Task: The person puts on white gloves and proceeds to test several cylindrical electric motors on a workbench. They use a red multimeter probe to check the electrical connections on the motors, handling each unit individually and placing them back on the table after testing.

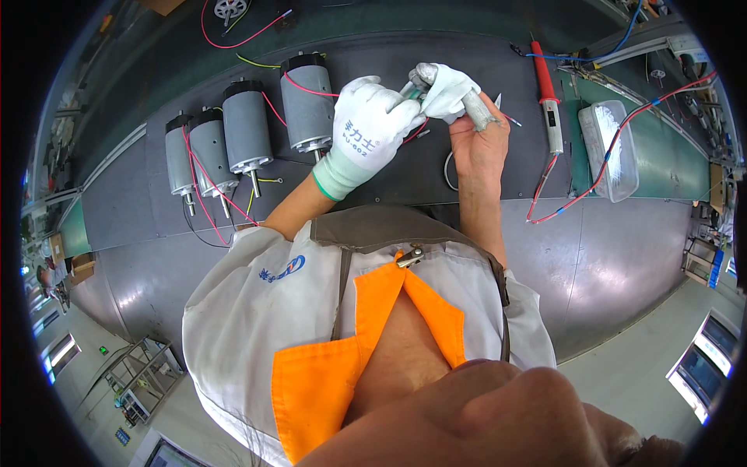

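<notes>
A white work glove [450, 87] with soiled grey fingers is held crumpled between my hands, above the dark bench. My left hand [369, 124] wears a matching white glove with a green cuff, its fingers closed on the loose glove's edge. Bare, my right hand [481, 144] has its fingers closed about the other side of that glove; the fingertips are partly hidden behind it. Just left of my gloved hand stands a grey cylindrical motor [307, 109] with a black cap and a red wire, its shaft toward me.
Several more grey motors, one of them a motor [247, 128] with a yellow-green wire, line the bench at left. To the right lie a red-and-white handheld electric tool [549, 109] with its cable and a clear plastic box [607, 152] with white contents. Loose wires trail between the motors.
</notes>
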The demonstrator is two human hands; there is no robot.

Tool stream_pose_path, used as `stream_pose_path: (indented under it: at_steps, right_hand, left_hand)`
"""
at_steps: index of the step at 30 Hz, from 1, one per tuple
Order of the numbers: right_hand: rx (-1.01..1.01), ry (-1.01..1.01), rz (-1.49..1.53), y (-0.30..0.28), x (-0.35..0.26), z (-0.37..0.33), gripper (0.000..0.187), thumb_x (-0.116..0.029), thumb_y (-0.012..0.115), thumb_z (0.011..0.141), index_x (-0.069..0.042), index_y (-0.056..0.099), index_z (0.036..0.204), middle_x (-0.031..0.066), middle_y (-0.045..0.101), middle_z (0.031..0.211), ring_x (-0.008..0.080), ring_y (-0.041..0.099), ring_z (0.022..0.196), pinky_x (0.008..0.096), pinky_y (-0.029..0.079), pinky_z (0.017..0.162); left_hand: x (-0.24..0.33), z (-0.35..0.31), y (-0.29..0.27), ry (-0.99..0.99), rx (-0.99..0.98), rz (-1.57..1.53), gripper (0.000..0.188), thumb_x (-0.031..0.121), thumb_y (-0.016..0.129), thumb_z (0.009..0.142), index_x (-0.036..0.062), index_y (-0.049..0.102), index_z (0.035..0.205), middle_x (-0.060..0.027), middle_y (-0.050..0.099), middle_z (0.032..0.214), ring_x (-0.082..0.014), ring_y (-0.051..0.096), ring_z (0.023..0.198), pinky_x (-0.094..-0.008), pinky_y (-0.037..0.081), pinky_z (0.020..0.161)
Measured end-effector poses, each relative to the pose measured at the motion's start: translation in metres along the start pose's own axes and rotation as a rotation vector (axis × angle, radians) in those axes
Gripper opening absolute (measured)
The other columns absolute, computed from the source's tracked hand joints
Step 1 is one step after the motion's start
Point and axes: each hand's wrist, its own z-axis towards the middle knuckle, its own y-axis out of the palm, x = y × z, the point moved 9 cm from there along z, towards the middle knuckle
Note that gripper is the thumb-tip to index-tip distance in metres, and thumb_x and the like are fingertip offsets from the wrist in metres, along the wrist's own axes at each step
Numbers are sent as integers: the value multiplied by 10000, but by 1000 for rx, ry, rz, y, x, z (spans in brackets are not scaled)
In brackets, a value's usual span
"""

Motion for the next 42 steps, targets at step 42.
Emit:
stream_pose_path:
  at_steps: [42]
  right_hand:
    - [-410,135,-279,95,17,14,608,-163,610,1008,-95,390,1571,119,448,1559,288,465,1406,423,403,1138]
  left_hand:
    - [38,4,11,-103,-78,-424,182,135,803,779,87,697,919,-80,672,837,-298,661,760,-412,512,674]
